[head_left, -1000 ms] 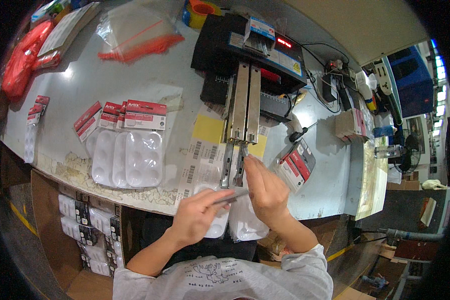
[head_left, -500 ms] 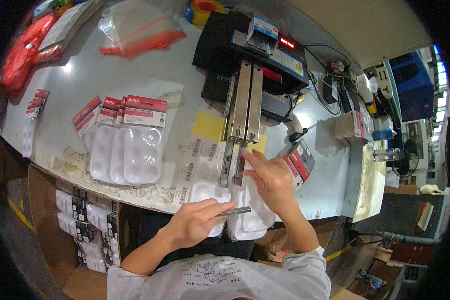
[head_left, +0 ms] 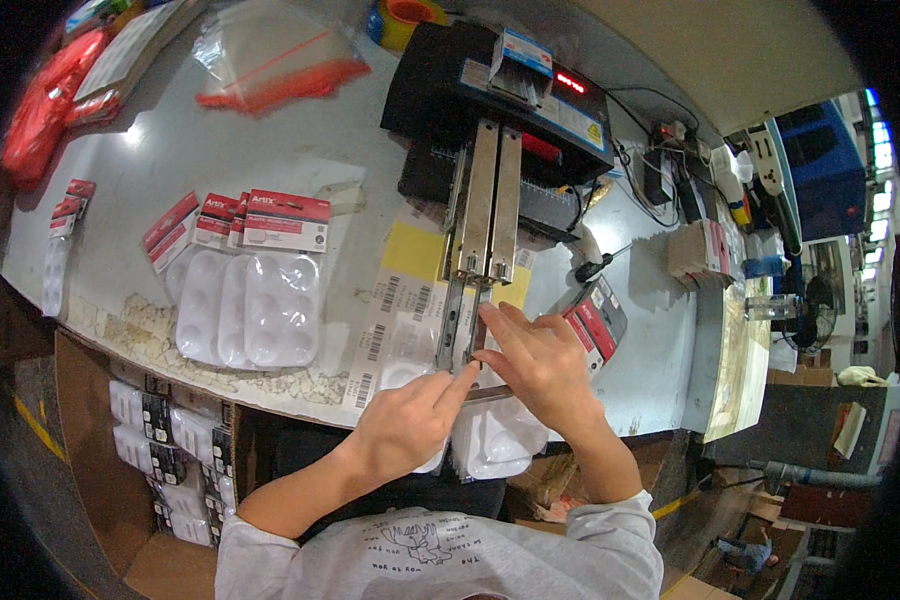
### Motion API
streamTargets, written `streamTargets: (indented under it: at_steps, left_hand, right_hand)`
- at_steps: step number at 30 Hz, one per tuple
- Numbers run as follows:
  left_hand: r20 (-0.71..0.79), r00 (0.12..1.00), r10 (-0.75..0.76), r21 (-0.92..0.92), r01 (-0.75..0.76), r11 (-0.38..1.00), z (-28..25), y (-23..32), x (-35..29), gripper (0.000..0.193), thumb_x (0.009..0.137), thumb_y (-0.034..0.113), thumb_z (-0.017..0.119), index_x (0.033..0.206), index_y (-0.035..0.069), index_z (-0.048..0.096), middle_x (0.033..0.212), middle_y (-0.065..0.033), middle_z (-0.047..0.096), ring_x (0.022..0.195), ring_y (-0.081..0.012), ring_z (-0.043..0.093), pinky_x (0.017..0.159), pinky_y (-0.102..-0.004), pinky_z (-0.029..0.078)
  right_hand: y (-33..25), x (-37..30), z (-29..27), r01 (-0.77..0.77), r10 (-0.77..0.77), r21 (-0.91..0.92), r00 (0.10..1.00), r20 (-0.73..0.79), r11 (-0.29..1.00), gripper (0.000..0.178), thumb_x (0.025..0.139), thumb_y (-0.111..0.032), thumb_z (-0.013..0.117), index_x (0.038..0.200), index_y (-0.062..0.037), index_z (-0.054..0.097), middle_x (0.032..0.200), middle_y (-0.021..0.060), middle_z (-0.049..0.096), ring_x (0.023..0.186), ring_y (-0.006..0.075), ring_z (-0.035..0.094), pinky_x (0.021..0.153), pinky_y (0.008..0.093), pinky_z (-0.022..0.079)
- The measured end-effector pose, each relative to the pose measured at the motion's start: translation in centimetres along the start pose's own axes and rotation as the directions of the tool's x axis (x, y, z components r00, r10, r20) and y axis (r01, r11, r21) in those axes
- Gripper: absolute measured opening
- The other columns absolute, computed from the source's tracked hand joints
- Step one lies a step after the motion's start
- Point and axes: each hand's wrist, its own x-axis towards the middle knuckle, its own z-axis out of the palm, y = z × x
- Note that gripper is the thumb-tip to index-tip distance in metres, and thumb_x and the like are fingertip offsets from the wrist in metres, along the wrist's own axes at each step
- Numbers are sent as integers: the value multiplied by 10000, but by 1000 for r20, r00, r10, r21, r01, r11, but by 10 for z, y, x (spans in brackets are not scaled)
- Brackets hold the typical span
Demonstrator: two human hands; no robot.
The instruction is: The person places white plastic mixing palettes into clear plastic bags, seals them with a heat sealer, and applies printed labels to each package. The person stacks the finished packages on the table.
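Observation:
A black electric stapling machine [head_left: 440, 80] stands at the back of the table. Its twin metal staple rails [head_left: 487, 210] run toward me, with their inner tracks pulled out at the near end. My left hand [head_left: 400, 420] is closed on a thin grey metal strip [head_left: 489, 393], its fingertips at the near end of the tracks. My right hand [head_left: 545, 365] has thumb and index finger bent against the right-hand track; what lies between them is partly hidden. Below my hands, white plastic paint palettes [head_left: 500, 440] in clear wrap lie at the table's front edge.
Carded palettes [head_left: 282, 310] lie overlapping on the left, with another carded pack [head_left: 598, 325] right of the rails. A screwdriver [head_left: 595, 268], a stack of cards [head_left: 698, 252] and cables are at the right. A clear bag [head_left: 260, 50] lies far left. A box of packs [head_left: 190, 430] stands below the table.
My left hand has moved up and right, bringing the metal strip to the tracks' near end. My right hand's thumb and fingers have come down closer onto the track.

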Motion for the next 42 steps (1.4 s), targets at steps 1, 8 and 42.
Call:
streamTargets:
  at_steps: [1,8,42]
  left_hand:
    - [11,1000,-5,5,5,1000,-1,-1,0,430,787,52,551,1202,-54,526,794,-86,526,689,-225,605,529,-314,511]
    - [-5,1000,3,-40,-3,999,5,-3,-3,396,786,44,558,1173,-38,547,794,-87,525,684,-230,603,526,-317,509]
    - [-59,995,-82,262,94,960,8,6,-20,497,846,172,614,1277,-44,491,676,-23,465,568,-118,535,437,-245,469]
  right_hand:
    - [0,0,-1,34,-35,-23,999,-20,999,459,745,-207,729,1144,-29,587,949,105,682,898,206,658,701,336,476]
    - [-1,-3,1,78,-79,-22,997,-15,997,443,747,-170,728,1138,-21,583,933,90,686,874,188,661,692,316,466]
    - [-16,11,29,50,-43,12,929,-367,999,340,681,-79,769,993,-5,655,881,84,672,717,213,654,569,289,486]
